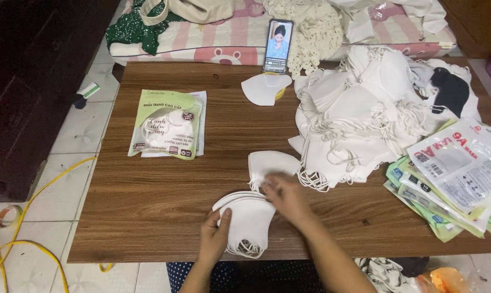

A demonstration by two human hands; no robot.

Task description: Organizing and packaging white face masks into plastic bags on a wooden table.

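Note:
A small stack of folded white face masks (pixel 248 220) lies near the front edge of the wooden table (pixel 158 195). My left hand (pixel 215 233) grips the stack's left side, thumb on top. My right hand (pixel 286 195), blurred, rests on the stack's upper right edge, its fingers touching a single white mask (pixel 270 161) lying just behind. A large heap of loose white masks (pixel 359 116) with tangled ear loops fills the table's right half.
A filled green mask packet (pixel 166 125) lies at the left. Empty printed packets (pixel 451 173) are fanned out at the right. A phone (pixel 278 46) stands propped at the back, one mask (pixel 264 88) before it. A black mask (pixel 450 89) tops the heap. Yellow cable (pixel 17 239) lies on the floor.

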